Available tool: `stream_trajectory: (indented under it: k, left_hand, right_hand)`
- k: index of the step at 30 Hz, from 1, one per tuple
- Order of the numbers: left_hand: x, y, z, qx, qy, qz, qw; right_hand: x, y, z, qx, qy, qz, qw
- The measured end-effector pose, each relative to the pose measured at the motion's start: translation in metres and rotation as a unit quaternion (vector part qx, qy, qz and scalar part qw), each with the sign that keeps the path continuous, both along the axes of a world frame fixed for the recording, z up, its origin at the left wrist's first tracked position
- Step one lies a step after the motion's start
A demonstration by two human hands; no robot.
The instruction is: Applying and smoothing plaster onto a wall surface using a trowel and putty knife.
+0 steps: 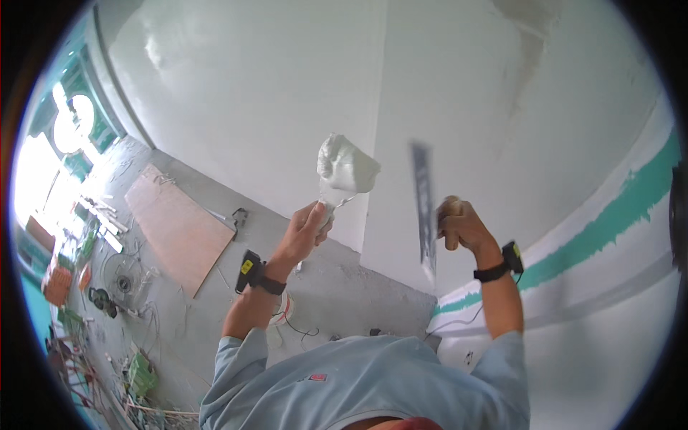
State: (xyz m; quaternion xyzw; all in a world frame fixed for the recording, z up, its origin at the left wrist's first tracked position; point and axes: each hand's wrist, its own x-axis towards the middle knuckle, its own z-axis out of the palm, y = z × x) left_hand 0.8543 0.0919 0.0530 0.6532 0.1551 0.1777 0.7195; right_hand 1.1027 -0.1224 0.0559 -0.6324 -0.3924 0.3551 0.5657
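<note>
My left hand (pixel 308 231) is wrapped round the handle of a putty knife (pixel 335 195), raised in front of the wall. A thick lump of pale putty (pixel 347 166) covers most of its blade. On the right, my right hand (pixel 462 223) grips a long, wide scraper (pixel 423 193). Its blade appears nearly edge-on, slightly blurred, with pale smears at the lower end. A gap separates the two tools. I cannot tell whether either touches the wall.
Pale walls (pixel 272 93) meet at a corner ahead. Along the right wall (pixel 573 337) runs a green band (pixel 588 233). A plywood sheet (pixel 179 222) lies on the grey floor (pixel 351 304) at left, near scattered debris. A white bucket (pixel 282 309) stands below my left forearm.
</note>
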Motion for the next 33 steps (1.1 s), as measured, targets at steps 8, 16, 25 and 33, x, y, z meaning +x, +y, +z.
stream_trajectory:
  k: [8,16,25,33]
  left_hand:
    - [0.013,0.01,-0.017,0.361,-0.147,0.169,0.905]
    - [0.012,0.049,-0.004,0.586,-0.136,0.164,0.782]
    - [-0.018,0.115,-0.034,0.679,0.101,0.166,0.708]
    - [-0.042,0.168,-0.224,0.519,0.099,0.322,0.785]
  right_hand:
    - [-0.101,0.095,-0.052,0.301,0.477,0.048,0.824]
    - [-0.12,0.133,-0.058,0.312,0.523,0.084,0.789]
    - [-0.075,0.078,-0.04,0.365,0.438,0.009,0.822]
    - [0.088,-0.072,0.193,0.546,-0.122,-0.119,0.82]
